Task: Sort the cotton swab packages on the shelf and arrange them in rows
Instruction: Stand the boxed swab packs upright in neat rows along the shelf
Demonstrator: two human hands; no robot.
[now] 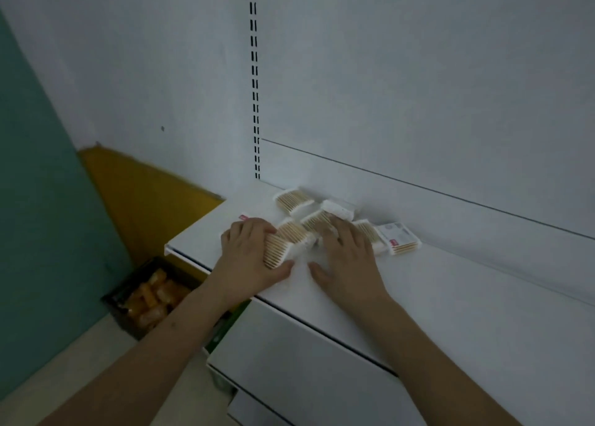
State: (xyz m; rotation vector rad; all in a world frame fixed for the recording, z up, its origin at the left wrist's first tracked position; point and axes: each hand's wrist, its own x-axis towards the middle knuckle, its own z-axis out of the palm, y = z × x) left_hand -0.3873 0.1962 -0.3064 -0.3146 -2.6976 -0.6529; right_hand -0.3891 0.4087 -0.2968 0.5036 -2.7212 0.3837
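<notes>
Several small clear packages of wooden-stick cotton swabs lie jumbled on the white shelf [434, 284] near its back wall. My left hand [248, 255] grips one package [278, 251] between curled fingers and thumb. My right hand [346, 255] lies flat with fingers spread over another package [317, 221] in the middle of the pile. One package [294, 200] sits at the back left, another [339, 210] stands on edge behind my right fingers, and a label-up package [399, 237] lies at the right end.
Below the shelf's left end stands a dark crate [145, 300] of orange packets on the floor. A yellow panel [141, 194] and a teal wall [35, 200] are to the left. Lower white shelves [289, 361] jut out beneath my arms.
</notes>
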